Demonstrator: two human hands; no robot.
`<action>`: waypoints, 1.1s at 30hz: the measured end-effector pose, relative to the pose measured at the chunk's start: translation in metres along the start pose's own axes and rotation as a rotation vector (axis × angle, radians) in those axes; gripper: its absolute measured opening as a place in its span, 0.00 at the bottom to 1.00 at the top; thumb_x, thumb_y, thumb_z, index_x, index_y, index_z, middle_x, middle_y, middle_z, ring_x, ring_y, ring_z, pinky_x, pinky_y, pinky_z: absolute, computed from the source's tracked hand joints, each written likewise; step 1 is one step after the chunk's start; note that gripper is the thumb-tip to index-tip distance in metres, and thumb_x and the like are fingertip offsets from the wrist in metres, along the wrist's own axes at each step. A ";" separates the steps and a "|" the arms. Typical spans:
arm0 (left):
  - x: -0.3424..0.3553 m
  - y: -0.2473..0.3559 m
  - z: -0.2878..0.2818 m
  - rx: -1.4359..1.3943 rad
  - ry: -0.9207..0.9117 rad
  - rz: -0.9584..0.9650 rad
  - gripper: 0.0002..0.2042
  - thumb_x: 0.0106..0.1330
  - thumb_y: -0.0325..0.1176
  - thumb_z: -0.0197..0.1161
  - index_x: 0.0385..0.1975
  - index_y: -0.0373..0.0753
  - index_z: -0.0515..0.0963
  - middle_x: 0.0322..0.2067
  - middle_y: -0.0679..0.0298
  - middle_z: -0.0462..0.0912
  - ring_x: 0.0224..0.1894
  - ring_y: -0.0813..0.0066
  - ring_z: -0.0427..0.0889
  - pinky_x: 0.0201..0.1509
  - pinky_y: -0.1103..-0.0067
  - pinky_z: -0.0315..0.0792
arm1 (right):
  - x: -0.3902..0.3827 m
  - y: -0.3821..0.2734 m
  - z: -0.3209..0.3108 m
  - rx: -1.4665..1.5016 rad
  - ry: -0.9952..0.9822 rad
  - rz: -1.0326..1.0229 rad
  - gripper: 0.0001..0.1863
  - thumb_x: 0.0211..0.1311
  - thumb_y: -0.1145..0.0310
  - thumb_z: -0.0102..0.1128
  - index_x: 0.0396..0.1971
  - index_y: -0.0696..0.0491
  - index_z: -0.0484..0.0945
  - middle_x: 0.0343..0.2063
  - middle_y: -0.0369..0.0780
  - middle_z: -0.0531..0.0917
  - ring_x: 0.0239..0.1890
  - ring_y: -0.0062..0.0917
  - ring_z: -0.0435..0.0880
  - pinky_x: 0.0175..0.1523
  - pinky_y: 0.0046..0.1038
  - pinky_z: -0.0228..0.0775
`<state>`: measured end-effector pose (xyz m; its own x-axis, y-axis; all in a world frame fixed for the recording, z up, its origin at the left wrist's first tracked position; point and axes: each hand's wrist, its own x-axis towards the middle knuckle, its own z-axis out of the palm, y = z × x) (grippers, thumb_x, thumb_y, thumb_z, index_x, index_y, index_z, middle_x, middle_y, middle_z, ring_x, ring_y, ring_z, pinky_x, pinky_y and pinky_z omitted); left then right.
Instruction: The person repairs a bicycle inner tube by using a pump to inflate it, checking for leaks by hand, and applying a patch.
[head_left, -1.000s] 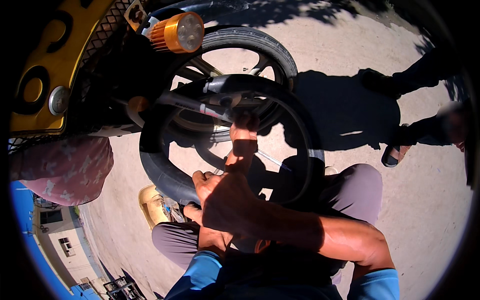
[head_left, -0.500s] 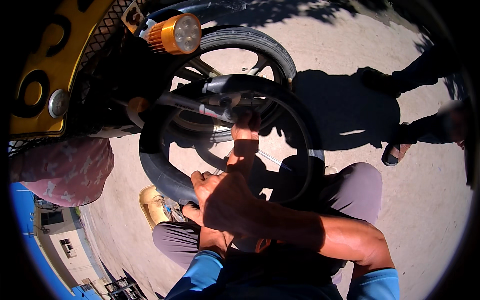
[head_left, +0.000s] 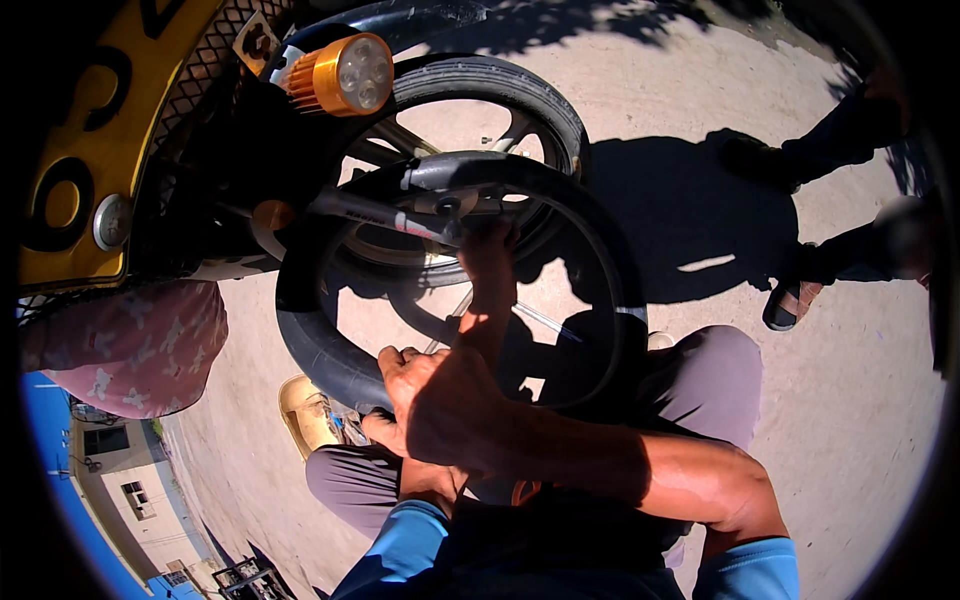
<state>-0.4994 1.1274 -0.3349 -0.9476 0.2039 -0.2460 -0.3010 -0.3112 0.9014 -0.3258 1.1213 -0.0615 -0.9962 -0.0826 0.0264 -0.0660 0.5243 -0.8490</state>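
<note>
My arms are crossed. My right hand (head_left: 430, 400) reaches over to the left side, its fingers and thumb wrapped round the lower left of a smooth black inner tube (head_left: 335, 365). Passing beneath it, my left arm extends through the ring of the tube. My left hand (head_left: 488, 247), in deep shade, is curled at the lower end of a grey fork leg (head_left: 375, 213), close to the hub; what its fingers grip is hidden. Behind the tube is a spoked wheel (head_left: 520, 130) with a treaded tyre. The tube leans near my right knee.
An orange-bodied lamp (head_left: 345, 75) and a yellow plate (head_left: 75, 160) are at the upper left. Below them hangs pink patterned cloth (head_left: 140, 345). A tan sandal (head_left: 305, 415) is by my left knee. At right, another person's sandalled foot (head_left: 792, 300) stands on the concrete (head_left: 840, 400).
My left hand has shifted slightly and is now more in shade. My right hand keeps its grip on the inner tube. The view has tilted a little.
</note>
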 end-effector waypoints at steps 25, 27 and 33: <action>-0.004 0.007 0.012 -0.157 0.041 -0.039 0.14 0.60 0.15 0.64 0.46 0.32 0.77 0.42 0.57 0.81 0.42 0.65 0.84 0.42 0.72 0.86 | 0.001 0.005 0.001 0.003 0.015 0.010 0.32 0.53 0.48 0.61 0.43 0.65 0.78 0.26 0.50 0.86 0.29 0.43 0.88 0.36 0.42 0.77; -0.008 0.008 0.022 -0.011 0.065 0.078 0.13 0.60 0.15 0.64 0.45 0.32 0.77 0.42 0.56 0.81 0.42 0.65 0.84 0.42 0.73 0.85 | 0.001 0.006 0.000 0.002 0.019 0.017 0.32 0.53 0.48 0.61 0.44 0.65 0.78 0.26 0.50 0.86 0.29 0.43 0.88 0.36 0.42 0.77; -0.001 0.005 0.004 0.189 -0.029 0.089 0.12 0.61 0.17 0.64 0.44 0.33 0.77 0.40 0.59 0.81 0.41 0.66 0.84 0.41 0.72 0.84 | 0.005 0.001 0.004 0.022 0.015 0.008 0.32 0.53 0.48 0.61 0.44 0.65 0.78 0.27 0.50 0.86 0.29 0.43 0.88 0.36 0.42 0.77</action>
<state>-0.4999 1.1292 -0.3289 -0.9651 0.2109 -0.1550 -0.1887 -0.1503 0.9705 -0.3309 1.1179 -0.0642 -0.9974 -0.0659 0.0276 -0.0572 0.5065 -0.8604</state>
